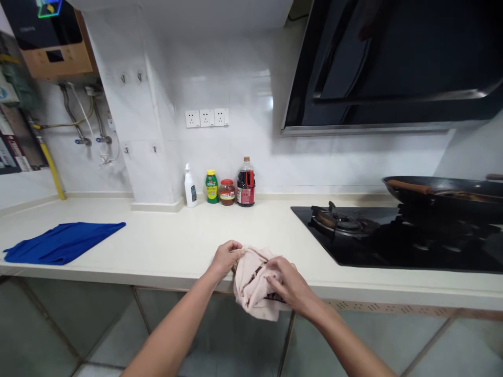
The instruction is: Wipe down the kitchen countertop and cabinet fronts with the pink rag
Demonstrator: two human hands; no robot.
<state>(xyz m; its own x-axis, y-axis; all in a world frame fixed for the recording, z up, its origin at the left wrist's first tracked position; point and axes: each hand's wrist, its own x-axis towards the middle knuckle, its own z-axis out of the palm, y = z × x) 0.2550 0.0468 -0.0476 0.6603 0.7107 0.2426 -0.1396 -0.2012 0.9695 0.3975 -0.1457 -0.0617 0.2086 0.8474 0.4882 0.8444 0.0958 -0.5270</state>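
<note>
A bunched pale pink cloth [255,283] with dark markings hangs between my hands at the counter's front edge. My left hand [228,257] pinches its upper left corner between thumb and fingers. On the other side, my right hand [288,283] is closed on the cloth's right part, its fingers partly hidden in the folds. The cloth's lower end droops in front of the cabinet doors. Flat on the counter far to the left lies a blue cloth [65,242], apart from both hands.
Along the wall stand a white spray bottle [190,187], a green bottle [211,187], a red-lidded jar [227,192] and a dark sauce bottle [245,183]. A black gas stove [377,251] carries a wok [448,191] at right, below the range hood [385,63].
</note>
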